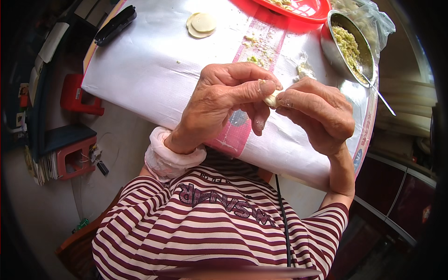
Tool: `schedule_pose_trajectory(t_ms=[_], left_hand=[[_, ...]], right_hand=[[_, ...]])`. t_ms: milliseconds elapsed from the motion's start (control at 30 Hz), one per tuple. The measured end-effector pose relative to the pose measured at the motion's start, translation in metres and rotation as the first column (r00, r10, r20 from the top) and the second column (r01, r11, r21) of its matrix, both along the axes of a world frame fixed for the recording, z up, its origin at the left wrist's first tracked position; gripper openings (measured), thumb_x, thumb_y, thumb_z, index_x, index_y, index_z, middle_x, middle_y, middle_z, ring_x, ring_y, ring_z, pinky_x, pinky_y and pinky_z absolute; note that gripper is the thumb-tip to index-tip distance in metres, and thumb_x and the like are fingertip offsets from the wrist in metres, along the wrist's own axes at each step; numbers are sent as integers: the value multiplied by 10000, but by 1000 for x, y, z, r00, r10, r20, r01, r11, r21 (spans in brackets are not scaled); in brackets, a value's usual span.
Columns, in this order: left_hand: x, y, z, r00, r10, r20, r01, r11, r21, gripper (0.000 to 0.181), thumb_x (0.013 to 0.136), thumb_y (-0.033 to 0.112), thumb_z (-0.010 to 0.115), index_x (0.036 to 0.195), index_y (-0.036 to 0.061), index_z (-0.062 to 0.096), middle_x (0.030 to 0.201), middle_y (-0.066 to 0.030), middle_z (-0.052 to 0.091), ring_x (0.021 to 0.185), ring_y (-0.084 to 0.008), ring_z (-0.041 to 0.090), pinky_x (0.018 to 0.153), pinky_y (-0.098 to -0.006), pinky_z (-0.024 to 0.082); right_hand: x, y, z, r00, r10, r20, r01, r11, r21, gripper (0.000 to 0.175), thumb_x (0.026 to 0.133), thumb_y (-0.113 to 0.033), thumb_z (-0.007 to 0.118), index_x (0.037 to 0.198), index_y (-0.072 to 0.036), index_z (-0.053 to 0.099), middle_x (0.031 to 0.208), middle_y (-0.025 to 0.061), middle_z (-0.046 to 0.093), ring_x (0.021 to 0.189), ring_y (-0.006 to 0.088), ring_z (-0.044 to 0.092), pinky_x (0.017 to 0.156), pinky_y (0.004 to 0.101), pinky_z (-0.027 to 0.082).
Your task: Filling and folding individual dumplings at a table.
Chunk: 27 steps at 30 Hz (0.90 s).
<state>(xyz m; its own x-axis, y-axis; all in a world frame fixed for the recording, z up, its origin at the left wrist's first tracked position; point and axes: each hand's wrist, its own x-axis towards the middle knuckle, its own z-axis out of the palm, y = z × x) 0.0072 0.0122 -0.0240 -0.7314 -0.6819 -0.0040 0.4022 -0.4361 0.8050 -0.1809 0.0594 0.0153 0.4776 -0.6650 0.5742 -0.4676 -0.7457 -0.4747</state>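
Between my fingertips is a small pale dumpling (271, 100), raised above the covered table and mostly hidden by the fingers. My left hand (224, 94) pinches one end with thumb and forefinger, its lower fingers curled loosely beneath. On the other end the thumb and fingers of my right hand (318, 110) press together. Flat on the table beyond my left hand lie a few round dough wrappers (203, 23), overlapping. Past my right hand tilts a metal bowl (327, 52) of chopped greenish filling (344, 43), with a metal utensil (383, 99) sticking out over its rim.
A red plastic tray (320, 15) holding pale pieces stands at the far edge. Beside the bowl is a clear plastic bag (383, 22). Filling crumbs (257, 61) and a crumpled white scrap (305, 68) lie on the tablecloth (140, 77). A black case (115, 26) rests at the far left corner.
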Motion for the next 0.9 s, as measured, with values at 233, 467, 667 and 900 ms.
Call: schedule_pose_trajectory(t_ms=[233, 467, 667, 900], left_hand=[[0, 1, -1, 999, -7, -44, 5, 1000, -28, 224, 871, 66, 571, 1029, -91, 595, 743, -154, 626, 563, -215, 602, 505, -317, 530], [-1, 1, 3, 1000, -2, 1, 2, 996, -89, 227, 850, 41, 585, 1027, -103, 585, 756, -161, 628, 568, -211, 601, 513, -308, 528], [0, 1, 0, 997, 38, -69, -33, 998, 62, 205, 864, 98, 604, 958, -83, 622, 728, -120, 626, 541, -155, 597, 497, -259, 507], [2, -1, 0, 997, -48, -55, 50, 998, 48, 211, 876, 122, 588, 939, -77, 623, 718, -115, 624, 524, -142, 587, 485, -250, 491]], right_hand=[[5, 6, 4, 991, -130, -20, 131, 991, 27, 193, 695, 12, 692, 850, 45, 582, 680, 112, 585, 585, 203, 595, 495, 286, 435], [8, 14, -13, 945, -249, 210, 189, 945, 269, 203, 758, 4, 667, 932, -10, 564, 725, 78, 595, 610, 171, 599, 523, 275, 450], [3, 7, -3, 968, -175, 180, 125, 958, 258, 278, 764, -17, 676, 1031, -3, 602, 764, 69, 628, 652, 138, 606, 538, 265, 458], [1, 1, 2, 995, -35, 98, 16, 983, 181, 258, 732, -25, 672, 985, 6, 635, 718, 85, 612, 603, 188, 605, 498, 277, 439]])
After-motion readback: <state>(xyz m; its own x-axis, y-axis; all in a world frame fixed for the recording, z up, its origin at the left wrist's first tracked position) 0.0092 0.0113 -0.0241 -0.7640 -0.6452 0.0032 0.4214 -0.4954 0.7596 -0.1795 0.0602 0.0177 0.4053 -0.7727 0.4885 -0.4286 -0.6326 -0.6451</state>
